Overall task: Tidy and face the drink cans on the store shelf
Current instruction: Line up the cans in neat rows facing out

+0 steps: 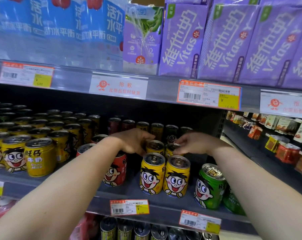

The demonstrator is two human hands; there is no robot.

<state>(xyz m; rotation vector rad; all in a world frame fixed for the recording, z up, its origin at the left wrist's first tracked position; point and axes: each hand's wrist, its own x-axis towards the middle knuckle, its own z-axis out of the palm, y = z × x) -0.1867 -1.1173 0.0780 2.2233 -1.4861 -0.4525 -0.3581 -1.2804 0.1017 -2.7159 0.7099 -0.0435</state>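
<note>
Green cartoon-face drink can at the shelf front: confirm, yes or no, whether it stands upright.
No. The green cartoon-face drink can leans, its top tipped left.

Two hands (136,141) reach among the cans. At the shelf front stand two yellow cans (152,174), one red can (115,170) and one green can (210,186). Three orange price tags (209,95) and two white notices (118,87) show fully.
</note>
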